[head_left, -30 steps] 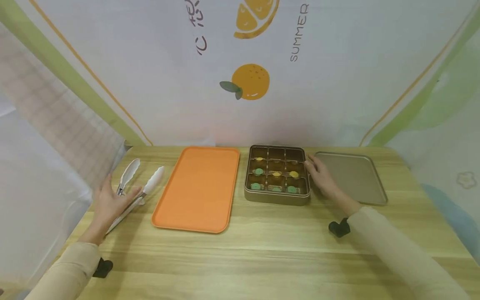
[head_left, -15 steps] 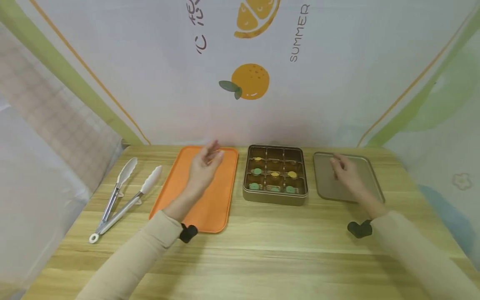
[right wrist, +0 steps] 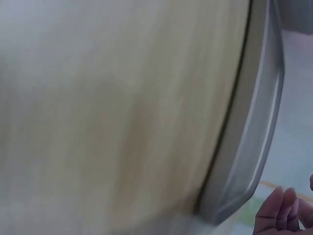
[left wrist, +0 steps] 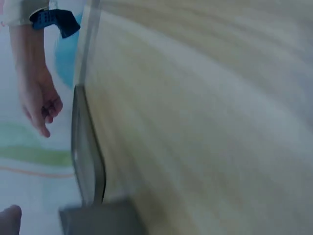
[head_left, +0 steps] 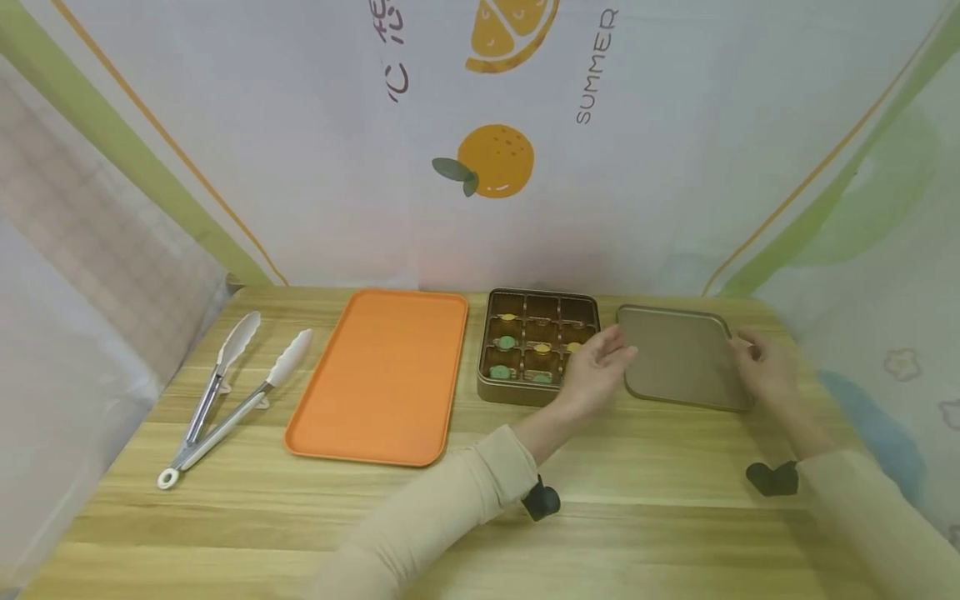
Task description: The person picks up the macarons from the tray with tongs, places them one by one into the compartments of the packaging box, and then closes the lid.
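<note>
A flat bronze metal lid (head_left: 678, 354) lies on the table, its raised rim (right wrist: 244, 112) close in the right wrist view. My left hand (head_left: 588, 375) hovers between the lid and a bronze tin (head_left: 517, 392), hiding the tin's right front corner; its fingers are relaxed and hold nothing. At the lid's right edge is my right hand (head_left: 768, 371), loosely bent fingers beside the rim. The left wrist view shows a gap between that hand (left wrist: 39, 98) and the lid (left wrist: 85, 147). Green and yellow round pieces sit in the tin's divided brown insert (head_left: 542, 323).
An orange tray (head_left: 378, 379) lies left of the tin. Farther left, white-tipped metal tongs (head_left: 225, 408) rest spread apart on the wooden table (head_left: 637, 533). A printed cloth (head_left: 337, 167) hangs behind the table.
My left hand has left the tongs and moved right, across the orange tray, to beside the tin. My right hand has gone from the tin's side across the lid to its right edge.
</note>
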The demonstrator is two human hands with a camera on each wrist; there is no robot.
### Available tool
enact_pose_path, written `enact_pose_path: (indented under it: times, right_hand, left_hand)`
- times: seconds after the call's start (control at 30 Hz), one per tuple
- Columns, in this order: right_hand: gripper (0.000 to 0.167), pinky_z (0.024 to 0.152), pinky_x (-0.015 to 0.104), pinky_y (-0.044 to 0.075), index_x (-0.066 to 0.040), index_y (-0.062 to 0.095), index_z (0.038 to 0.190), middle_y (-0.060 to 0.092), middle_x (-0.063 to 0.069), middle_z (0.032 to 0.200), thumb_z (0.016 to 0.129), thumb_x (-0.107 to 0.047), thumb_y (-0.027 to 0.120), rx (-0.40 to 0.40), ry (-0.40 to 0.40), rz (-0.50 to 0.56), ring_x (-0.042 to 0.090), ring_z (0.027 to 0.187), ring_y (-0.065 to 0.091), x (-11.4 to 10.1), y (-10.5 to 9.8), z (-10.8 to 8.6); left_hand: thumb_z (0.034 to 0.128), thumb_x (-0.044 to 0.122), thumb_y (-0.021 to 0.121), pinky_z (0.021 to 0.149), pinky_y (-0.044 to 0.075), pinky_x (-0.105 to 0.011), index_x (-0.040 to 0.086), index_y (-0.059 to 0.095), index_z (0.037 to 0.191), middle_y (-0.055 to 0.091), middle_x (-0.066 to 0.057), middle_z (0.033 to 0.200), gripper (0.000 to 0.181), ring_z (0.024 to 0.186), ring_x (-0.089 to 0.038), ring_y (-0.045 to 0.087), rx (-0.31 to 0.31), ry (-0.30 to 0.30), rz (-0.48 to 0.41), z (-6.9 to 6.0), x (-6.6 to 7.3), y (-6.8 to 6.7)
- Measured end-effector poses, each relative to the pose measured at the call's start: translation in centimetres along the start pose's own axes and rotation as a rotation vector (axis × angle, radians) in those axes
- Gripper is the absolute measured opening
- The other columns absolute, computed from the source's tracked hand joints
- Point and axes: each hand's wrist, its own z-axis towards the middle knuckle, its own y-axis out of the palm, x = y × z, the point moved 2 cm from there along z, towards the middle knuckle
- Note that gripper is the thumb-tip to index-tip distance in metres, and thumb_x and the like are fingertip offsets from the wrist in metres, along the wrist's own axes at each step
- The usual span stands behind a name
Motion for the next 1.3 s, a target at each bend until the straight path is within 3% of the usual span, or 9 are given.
enact_pose_path:
  times: [0.1,0.2,0.3,0.43,0.57,0.73,1.0,1.3]
  right_hand:
    - [0.047,0.046,0.024,0.04,0.019,0.038,0.13,0.05,0.042,0.109,0.097,-0.015,0.032,0.016,0.024,-0.026,0.019,0.06,0.051,1.0,-0.6,-0.3]
    - [0.046,0.046,0.024,0.04,0.022,0.041,0.126,0.053,0.039,0.101,0.096,-0.012,0.035,0.019,0.02,-0.044,0.011,0.056,0.047,1.4,-0.9,-0.7]
    - [0.045,0.053,0.024,0.042,0.022,0.043,0.122,0.055,0.038,0.097,0.095,-0.014,0.04,0.014,0.03,-0.07,0.025,0.068,0.054,1.7,-0.9,-1.1]
    - [0.046,0.061,0.033,0.05,0.022,0.041,0.123,0.053,0.041,0.102,0.097,-0.015,0.042,-0.027,0.046,-0.09,0.045,0.084,0.056,1.9,-0.7,-1.4]
    - [0.047,0.064,0.039,0.052,0.023,0.038,0.125,0.05,0.043,0.106,0.098,-0.016,0.042,-0.079,0.047,-0.086,0.048,0.088,0.055,2.0,-0.5,-1.5]
    - [0.048,0.067,0.04,0.051,0.021,0.037,0.127,0.049,0.043,0.111,0.098,-0.017,0.042,-0.113,0.083,-0.084,0.048,0.091,0.054,2.3,-0.4,-1.5]
    - [0.053,0.088,0.057,0.044,0.02,0.031,0.132,0.04,0.045,0.123,0.1,-0.022,0.041,-0.186,0.152,-0.043,0.057,0.11,0.044,2.4,-0.3,-1.2]
    - [0.043,0.082,0.054,0.047,0.021,0.04,0.125,0.049,0.042,0.114,0.096,-0.01,0.046,-0.164,0.102,-0.092,0.054,0.103,0.048,2.4,-0.4,-1.3]
  left_hand:
    - [0.0956,0.029,0.055,0.105,0.036,-0.032,0.012,0.038,0.144,0.043,-0.002,0.145,0.054,0.13,-0.018,0.044,0.012,-0.055,-0.005,0.6,-0.9,1.8]
    - [0.0951,0.03,0.055,0.108,0.033,-0.033,0.013,0.035,0.146,0.038,0.0,0.148,0.057,0.134,-0.018,0.039,0.036,-0.115,0.007,1.1,-1.7,3.2]
    - [0.0941,0.03,0.057,0.11,0.029,-0.036,0.014,0.033,0.147,0.035,-0.001,0.15,0.06,0.137,-0.019,0.034,0.06,-0.153,0.047,1.5,-2.2,4.2]
    - [0.0929,0.032,0.058,0.11,0.028,-0.041,0.017,0.035,0.146,0.036,0.001,0.15,0.06,0.137,-0.022,0.033,0.094,-0.18,0.092,2.1,-2.8,5.3]
    - [0.093,0.031,0.058,0.111,0.027,-0.042,0.018,0.034,0.146,0.036,0.002,0.149,0.06,0.138,-0.023,0.032,0.14,-0.215,0.116,2.7,-3.6,5.7]
    - [0.097,0.028,0.05,0.115,0.016,-0.039,0.013,0.022,0.15,0.024,-0.003,0.155,0.062,0.143,-0.022,0.02,0.155,-0.223,0.118,3.5,-4.4,6.0]
    - [0.0977,0.021,0.049,0.115,0.014,-0.039,0.008,0.021,0.15,0.02,-0.008,0.156,0.06,0.143,-0.025,0.017,0.2,-0.209,0.095,4.4,-5.1,6.4]
    - [0.0964,0.012,0.049,0.115,0.018,-0.04,0.0,0.025,0.147,0.025,-0.014,0.153,0.058,0.142,-0.029,0.021,0.246,-0.201,0.062,4.9,-5.1,6.5]
